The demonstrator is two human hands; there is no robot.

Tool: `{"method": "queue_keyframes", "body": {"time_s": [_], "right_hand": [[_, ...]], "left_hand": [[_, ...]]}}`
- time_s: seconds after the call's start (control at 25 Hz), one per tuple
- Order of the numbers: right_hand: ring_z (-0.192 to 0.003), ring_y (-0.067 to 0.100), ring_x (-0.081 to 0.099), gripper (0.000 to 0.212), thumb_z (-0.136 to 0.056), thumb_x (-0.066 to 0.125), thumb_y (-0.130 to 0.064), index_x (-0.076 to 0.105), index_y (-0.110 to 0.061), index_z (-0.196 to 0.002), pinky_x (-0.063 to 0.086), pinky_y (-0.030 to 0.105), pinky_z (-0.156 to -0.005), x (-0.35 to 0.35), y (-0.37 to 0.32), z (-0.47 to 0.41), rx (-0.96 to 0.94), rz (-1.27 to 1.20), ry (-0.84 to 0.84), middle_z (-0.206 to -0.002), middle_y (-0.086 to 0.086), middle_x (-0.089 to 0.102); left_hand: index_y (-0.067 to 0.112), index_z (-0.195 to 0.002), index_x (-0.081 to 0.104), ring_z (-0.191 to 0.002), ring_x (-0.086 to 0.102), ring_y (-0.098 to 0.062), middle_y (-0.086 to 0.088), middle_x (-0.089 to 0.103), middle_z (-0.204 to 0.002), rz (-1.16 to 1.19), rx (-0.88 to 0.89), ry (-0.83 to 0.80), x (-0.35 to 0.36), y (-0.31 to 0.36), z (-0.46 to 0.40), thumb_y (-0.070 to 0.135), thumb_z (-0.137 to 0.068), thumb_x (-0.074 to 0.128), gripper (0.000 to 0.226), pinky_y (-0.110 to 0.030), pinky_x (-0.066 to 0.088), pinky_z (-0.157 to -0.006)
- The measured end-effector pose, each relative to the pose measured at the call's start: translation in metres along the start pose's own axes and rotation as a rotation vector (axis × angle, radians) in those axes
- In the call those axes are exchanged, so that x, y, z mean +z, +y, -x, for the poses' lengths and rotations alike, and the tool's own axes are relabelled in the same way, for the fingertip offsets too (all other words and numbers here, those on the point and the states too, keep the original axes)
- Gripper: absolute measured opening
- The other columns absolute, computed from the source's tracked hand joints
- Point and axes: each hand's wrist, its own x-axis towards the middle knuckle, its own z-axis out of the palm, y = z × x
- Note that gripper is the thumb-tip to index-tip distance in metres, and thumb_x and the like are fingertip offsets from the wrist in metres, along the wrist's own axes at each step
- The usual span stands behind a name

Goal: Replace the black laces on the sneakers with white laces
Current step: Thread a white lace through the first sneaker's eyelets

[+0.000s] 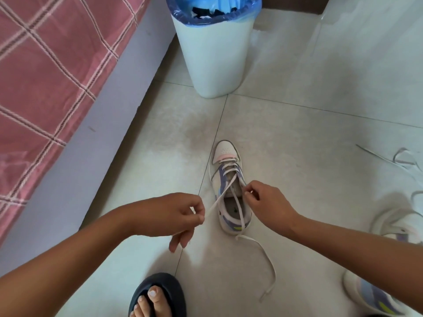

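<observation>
Between hands: sneaker (230,191). L hand (174,216) & R hand (263,202) each pinch white lace (216,202). Beyond: bin (214,51) w/ blue liner (212,8), dark scraps inside.

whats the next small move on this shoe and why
Probably draw the white lace taut with the left hand. That hand pinches one end, while the right hand pinches at an upper eyelet of the sneaker. The lower rows are crossed already; the other end trails loose on the floor.
</observation>
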Motion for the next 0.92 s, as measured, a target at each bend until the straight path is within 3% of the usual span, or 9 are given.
{"method": "queue_keyframes", "body": {"time_s": [0.08,0.16,0.24,0.28,0.4,0.52,0.64,0.8,0.92], "right_hand": [[-0.103,0.016,0.05,0.038,-0.09,0.052,-0.015,0.054,-0.022,-0.127,0.039,0.023,-0.089,-0.015,-0.015,0.003,-0.277,0.109,-0.008,-0.114,-0.001,0.054],[-0.115,0.004,0.046,0.05,-0.08,0.056,-0.018,0.053,-0.029,-0.129,0.033,0.013,-0.097,-0.029,-0.037,0.0,-0.418,-0.035,-0.196,-0.124,-0.006,0.055],[-0.1,0.001,0.06,0.04,-0.073,0.053,-0.026,0.063,-0.034,-0.112,0.046,0.013,-0.088,-0.047,-0.056,-0.009,-0.286,-0.375,-0.437,-0.107,-0.006,0.067],[-0.093,0.006,0.064,0.032,-0.075,0.053,-0.026,0.067,-0.032,-0.102,0.05,0.016,-0.085,-0.056,-0.058,-0.018,-0.221,-0.497,-0.464,-0.098,-0.003,0.07],[-0.096,0.01,0.064,0.023,-0.093,0.05,-0.022,0.072,-0.027,-0.096,0.049,0.02,-0.092,-0.077,-0.038,-0.037,-0.019,-0.666,-0.212,-0.095,-0.005,0.072],[-0.103,0.007,0.056,0.025,-0.098,0.046,-0.016,0.067,-0.021,-0.111,0.036,0.015,-0.091,-0.071,-0.003,-0.049,0.038,-0.142,0.048,-0.113,-0.005,0.065],[-0.114,0.015,0.051,0.023,-0.095,0.052,-0.018,0.066,-0.025,-0.113,0.033,0.019,-0.091,-0.052,0.009,-0.063,-0.033,0.033,-0.108,-0.117,-0.001,0.059],[-0.125,0.023,0.032,0.027,-0.089,0.061,-0.032,0.064,-0.034,-0.116,0.027,0.037,-0.108,-0.03,-0.009,-0.085,-0.136,0.216,-0.268,-0.133,0.006,0.042],[-0.129,0.023,0.022,0.024,-0.087,0.063,-0.035,0.066,-0.033,-0.111,0.026,0.043,-0.109,-0.024,-0.019,-0.096,-0.111,0.294,-0.287,-0.137,0.003,0.035]], "left_hand": [[0.029,-0.087,0.049,-0.05,0.056,-0.009,0.006,0.065,-0.061,0.005,0.065,0.041,-0.008,0.006,0.001,0.032,-0.097,0.042,0.013,-0.021,0.045,-0.059],[0.024,-0.087,0.052,-0.053,0.054,-0.009,0.007,0.059,-0.057,0.027,0.153,0.091,-0.012,0.015,-0.007,0.029,-0.096,0.046,0.012,-0.018,0.044,-0.05],[0.018,-0.087,0.054,-0.055,0.052,-0.011,0.008,0.054,-0.055,0.039,0.205,0.16,-0.019,0.023,-0.02,0.028,-0.095,0.05,0.013,-0.017,0.042,-0.046],[0.018,-0.086,0.056,-0.054,0.051,-0.009,0.009,0.052,-0.054,0.036,0.216,0.195,-0.025,0.025,-0.024,0.03,-0.093,0.052,0.015,-0.016,0.04,-0.046],[0.024,-0.083,0.062,-0.046,0.045,-0.001,0.01,0.053,-0.05,-0.129,0.276,0.318,-0.047,0.023,-0.023,0.035,-0.093,0.056,0.016,-0.01,0.034,-0.045],[0.03,-0.092,0.065,-0.062,0.055,-0.001,0.012,0.062,-0.067,-0.518,0.293,0.44,-0.061,0.013,-0.01,0.039,-0.095,0.049,0.018,-0.014,0.042,-0.056],[0.036,-0.105,0.064,-0.081,0.055,-0.002,0.018,0.062,-0.088,-0.714,0.284,0.506,-0.069,-0.006,0.003,0.048,-0.094,0.039,0.03,-0.024,0.047,-0.071],[0.032,-0.096,0.063,-0.074,0.054,-0.004,0.01,0.059,-0.077,-0.751,0.142,0.605,-0.084,-0.036,0.018,0.072,-0.074,0.005,0.074,-0.019,0.042,-0.062],[0.027,-0.094,0.064,-0.08,0.054,-0.006,0.007,0.06,-0.078,-0.756,0.063,0.656,-0.084,-0.047,0.016,0.068,-0.079,0.008,0.071,-0.024,0.045,-0.067]]}}
